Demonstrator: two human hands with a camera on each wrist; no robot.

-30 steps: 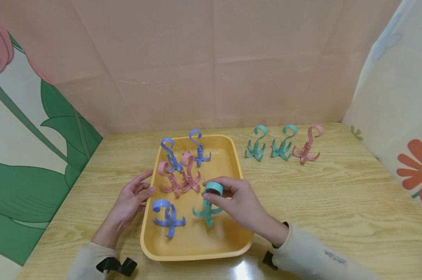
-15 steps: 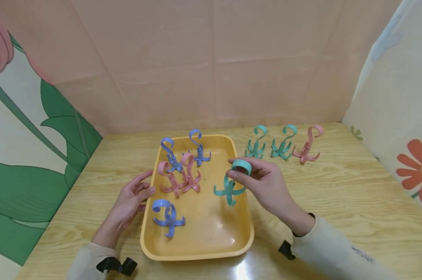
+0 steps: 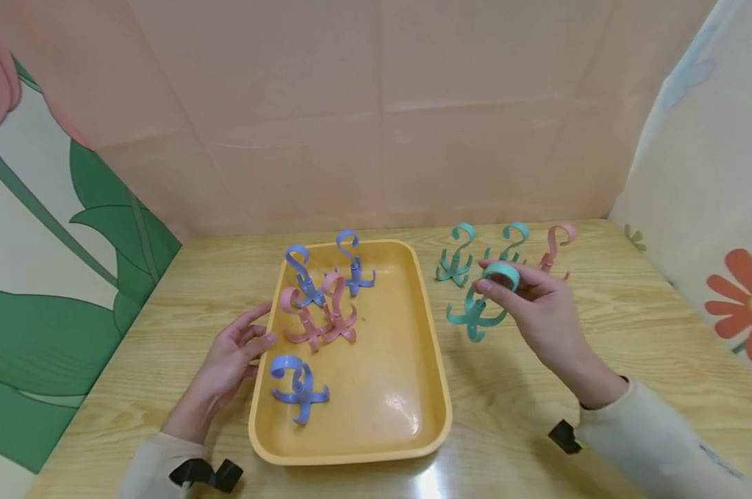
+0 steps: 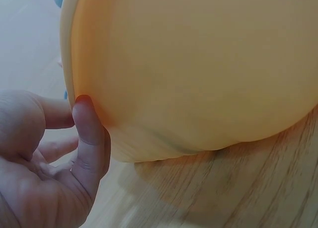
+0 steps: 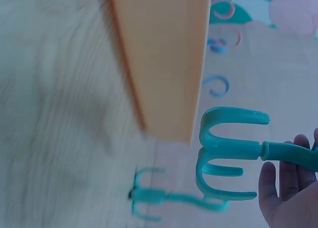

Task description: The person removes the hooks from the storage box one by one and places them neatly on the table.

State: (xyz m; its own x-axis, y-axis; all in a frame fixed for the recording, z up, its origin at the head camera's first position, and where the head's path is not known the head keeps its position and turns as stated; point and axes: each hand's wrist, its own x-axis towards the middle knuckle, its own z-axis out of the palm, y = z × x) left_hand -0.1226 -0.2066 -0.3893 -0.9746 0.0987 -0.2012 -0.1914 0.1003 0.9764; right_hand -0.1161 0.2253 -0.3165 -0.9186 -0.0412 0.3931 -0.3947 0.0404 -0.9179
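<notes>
My left hand [image 3: 233,352] holds the left side of the yellow tray [image 3: 443,367]. In the left wrist view its thumb reaches over the rim and a finger [image 4: 88,119] presses the outer wall. My right hand [image 3: 549,315] pinches a teal hanging hook [image 3: 475,312] by its curled top. The hook's several upturned prongs hang downward, above the table just right of the tray. In the right wrist view this hook [image 5: 231,149] shows close up, with the fingers at its stem.
Blue hooks [image 3: 301,394] and pink hooks [image 3: 339,326] stand in the tray's left half. Behind my right hand, a teal hook [image 3: 454,267], a partly hidden teal hook [image 3: 516,231] and a pink hook [image 3: 553,242] form a row on the wooden table [image 3: 650,312].
My right hand has carried the teal hook up and right, from over the tray's front half to beyond its right rim. My left hand stays at the tray's left side.
</notes>
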